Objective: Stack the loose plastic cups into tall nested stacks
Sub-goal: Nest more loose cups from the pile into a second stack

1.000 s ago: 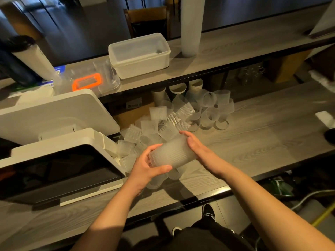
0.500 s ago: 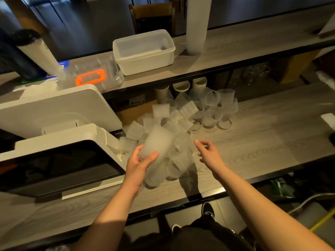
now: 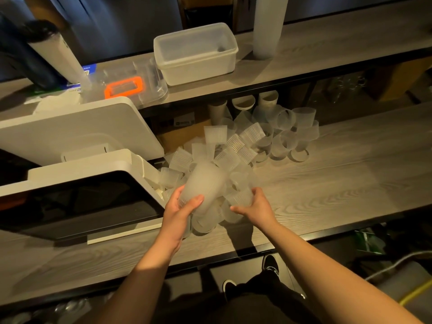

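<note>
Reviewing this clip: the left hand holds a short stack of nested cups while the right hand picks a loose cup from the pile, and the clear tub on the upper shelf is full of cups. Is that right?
Not quite. The head view shows the clear tub on the upper shelf nearly empty, not full of cups. The rest holds: the left hand grips the stack and the right hand takes a loose cup from the pile.
</note>
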{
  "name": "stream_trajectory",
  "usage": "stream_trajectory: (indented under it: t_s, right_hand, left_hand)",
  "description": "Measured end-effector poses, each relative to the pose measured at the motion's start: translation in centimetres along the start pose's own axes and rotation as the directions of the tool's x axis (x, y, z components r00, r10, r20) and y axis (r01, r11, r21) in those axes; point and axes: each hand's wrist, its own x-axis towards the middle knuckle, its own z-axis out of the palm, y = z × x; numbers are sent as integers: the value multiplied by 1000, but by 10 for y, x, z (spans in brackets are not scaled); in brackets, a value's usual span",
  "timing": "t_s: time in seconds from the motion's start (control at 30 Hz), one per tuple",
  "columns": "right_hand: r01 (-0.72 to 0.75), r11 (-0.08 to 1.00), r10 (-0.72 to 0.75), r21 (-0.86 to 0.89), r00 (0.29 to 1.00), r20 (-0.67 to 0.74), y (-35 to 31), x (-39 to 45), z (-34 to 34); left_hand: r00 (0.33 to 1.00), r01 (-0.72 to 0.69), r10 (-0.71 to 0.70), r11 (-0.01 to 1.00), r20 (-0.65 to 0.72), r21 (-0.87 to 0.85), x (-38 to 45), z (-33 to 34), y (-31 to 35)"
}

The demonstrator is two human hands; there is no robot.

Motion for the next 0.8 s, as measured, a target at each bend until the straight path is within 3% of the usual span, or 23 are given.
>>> stream_trajectory:
  t_s: [0.27,0.63,0.8]
  right_hand:
    - [87,996,-89,-26,991,-104,-6,4,-20]
    - [42,990,-10,133,972,-236,-15,25,-64]
    - [46,986,-8,157,972,-234,-26,39,-83]
  left_hand:
    - [1000,13,-13,1000,-9,11,4,-5,2]
    - [999,20,-20,1000,37,2,14,22,15]
    - [1000,18,-18,1000,19,6,25,35,18]
